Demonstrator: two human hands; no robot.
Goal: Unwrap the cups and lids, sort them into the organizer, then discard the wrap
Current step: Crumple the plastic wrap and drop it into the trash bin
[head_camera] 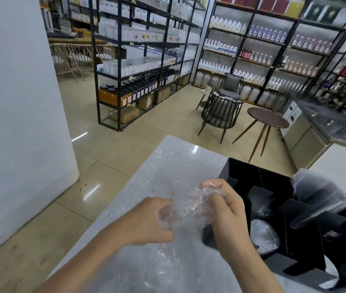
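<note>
Both my hands hold a crumpled wad of clear plastic wrap [189, 206] above the marble counter [167, 161]. My left hand [148, 220] grips its lower left side. My right hand [225, 210] pinches its upper right part. A black organizer [244, 172] with several compartments stands just right of my hands. A stack of clear cups [316, 191] lies tilted in its far right compartment. Clear domed lids [265, 235] sit in a near compartment. More loose clear wrap [157, 267] lies on the counter below my forearms.
The counter's left edge drops to a tiled floor [87, 166]. Ahead stand black shelving racks [138, 60] with bottles and jars, a round wooden table [268, 121] and dark chairs [220, 115]. A white wall [15, 102] is at left.
</note>
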